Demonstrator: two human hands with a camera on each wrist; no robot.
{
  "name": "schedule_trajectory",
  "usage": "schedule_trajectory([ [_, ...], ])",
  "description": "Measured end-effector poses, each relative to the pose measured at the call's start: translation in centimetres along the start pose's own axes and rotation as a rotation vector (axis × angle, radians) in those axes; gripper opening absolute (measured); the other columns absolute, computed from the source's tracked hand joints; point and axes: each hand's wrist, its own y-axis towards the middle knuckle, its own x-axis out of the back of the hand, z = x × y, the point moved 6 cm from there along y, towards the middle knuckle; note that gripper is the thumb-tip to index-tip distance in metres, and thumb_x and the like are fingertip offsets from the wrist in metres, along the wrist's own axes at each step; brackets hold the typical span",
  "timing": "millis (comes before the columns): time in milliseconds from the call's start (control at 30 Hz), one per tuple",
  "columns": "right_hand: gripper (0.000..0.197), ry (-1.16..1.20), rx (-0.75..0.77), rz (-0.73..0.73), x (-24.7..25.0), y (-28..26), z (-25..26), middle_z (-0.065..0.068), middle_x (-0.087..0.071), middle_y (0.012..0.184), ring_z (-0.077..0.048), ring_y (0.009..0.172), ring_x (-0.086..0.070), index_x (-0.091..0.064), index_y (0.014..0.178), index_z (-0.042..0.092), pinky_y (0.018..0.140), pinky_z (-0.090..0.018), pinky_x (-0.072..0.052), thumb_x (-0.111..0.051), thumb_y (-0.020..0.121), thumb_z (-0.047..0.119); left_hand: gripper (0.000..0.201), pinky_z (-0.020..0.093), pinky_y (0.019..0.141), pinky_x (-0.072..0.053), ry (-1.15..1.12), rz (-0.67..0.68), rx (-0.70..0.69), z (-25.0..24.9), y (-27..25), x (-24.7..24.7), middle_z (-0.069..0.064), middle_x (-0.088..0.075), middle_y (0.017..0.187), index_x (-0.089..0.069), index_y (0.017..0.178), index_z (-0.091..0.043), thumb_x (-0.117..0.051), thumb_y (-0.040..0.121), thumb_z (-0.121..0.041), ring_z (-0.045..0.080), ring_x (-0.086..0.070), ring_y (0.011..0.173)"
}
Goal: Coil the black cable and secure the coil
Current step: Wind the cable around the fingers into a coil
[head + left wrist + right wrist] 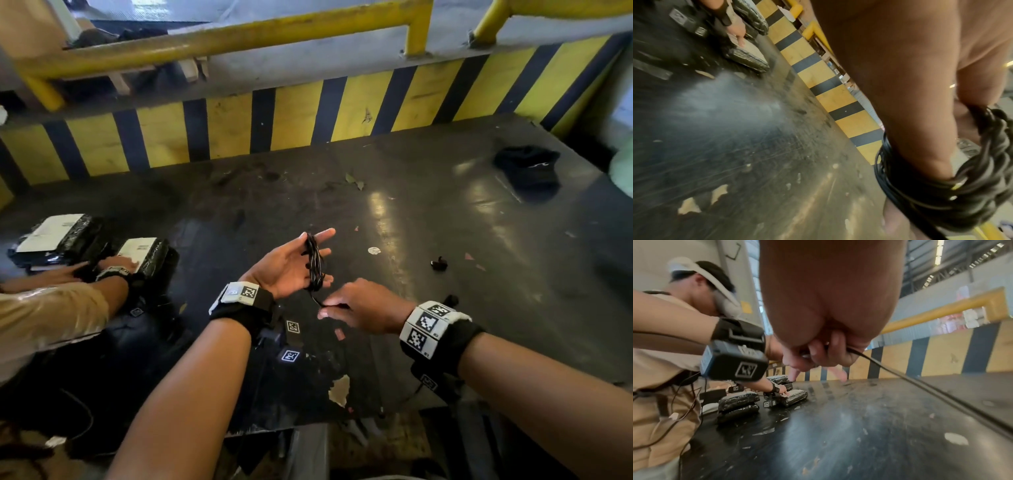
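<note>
The black cable (315, 267) is wound in a tight coil around the straight, spread fingers of my left hand (287, 267), held palm-up above the dark table (445, 222). In the left wrist view the coil (941, 194) wraps the fingers in many turns. A short tail (317, 301) hangs from the coil's lower end to my right hand (352, 308), just below and to the right. There the curled fingers and thumb pinch it. The right wrist view has the cable (920, 386) running taut from that hand (818, 353) toward the lower right.
Another person at the left handles black wrapped packages (61, 236) with white labels. A black cap (527, 168) lies far right and a small black object (438, 263) right of my hands. A yellow-and-black striped barrier (308, 116) borders the table's far edge.
</note>
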Motion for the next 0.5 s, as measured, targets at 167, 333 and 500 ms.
schedule_trajectory([
  [167, 0.023, -0.307, 0.022, -0.046, 6.1, -0.3, 1.6, 0.005, -0.073, 0.094, -0.017, 0.084, -0.066, -0.074, 0.099, 0.033, 0.074, -0.036, -0.054, -0.052, 0.097, 0.041, 0.051, 0.058, 0.111, -0.04, 0.045, -0.087, 0.146, 3.2, -0.3, 1.9, 0.016, -0.032, 0.155, -0.056, 0.146, -0.028, -0.047, 0.1, -0.05, 0.03, -0.05, 0.124],
  [333, 0.021, -0.507, 0.07, -0.147, 12.6, 1.0, 3.0, 0.011, -0.075, 0.101, -0.019, 0.089, -0.07, -0.074, 0.103, 0.038, 0.068, -0.029, -0.046, -0.055, 0.096, 0.041, 0.045, 0.055, 0.104, -0.049, 0.098, 0.013, 0.243, 4.6, -0.7, 1.3, 0.008, -0.038, 0.157, -0.062, 0.138, -0.032, -0.042, 0.102, -0.049, 0.045, -0.053, 0.13],
  [500, 0.021, -0.62, 0.051, -0.177, 15.4, 2.8, 2.8, 0.01, -0.074, 0.11, -0.024, 0.098, -0.069, -0.074, 0.106, 0.042, 0.07, -0.029, -0.04, -0.055, 0.097, 0.041, 0.052, 0.057, 0.112, -0.042, 0.082, 0.121, 0.249, 4.9, -1.3, 0.1, 0.008, -0.031, 0.165, -0.049, 0.15, -0.033, -0.038, 0.103, -0.051, 0.053, -0.05, 0.133],
])
